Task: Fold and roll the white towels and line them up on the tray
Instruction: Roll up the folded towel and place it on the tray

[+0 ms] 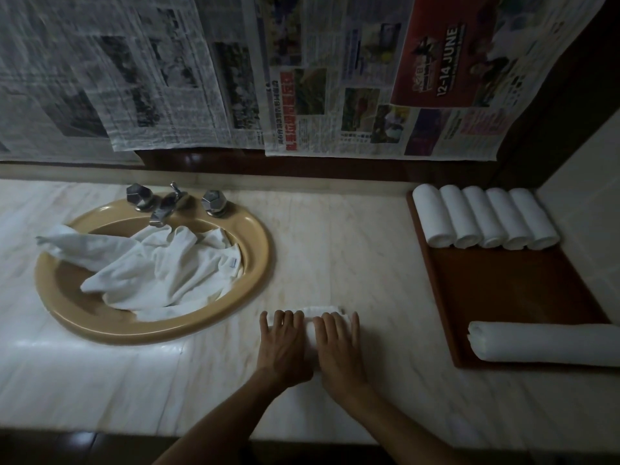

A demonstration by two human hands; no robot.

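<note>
1. Two hands press on one small white towel (323, 310) near the counter's front edge, between the sink and the tray; most of it is hidden under our hands.
2. Our left hand (285, 344) lies flat on the towel's left part, fingers straight and slightly spread.
3. Our right hand (339, 344) lies just beside it on the right part, fingers straight and close together; the two hands nearly touch.
4. On the tray (496, 297), at the counter's right end, five rolls (486, 218) lie side by side, touching, along its far edge.
5. One longer roll (543, 345) lies across the tray's near edge, well apart from the five.
6. Loose towels (161, 266) are heaped in the tan sink (258, 273) at the counter's left, below the faucet (167, 204).
7. Newspaper (302, 78) hangs on the wall behind the counter (352, 246).
</note>
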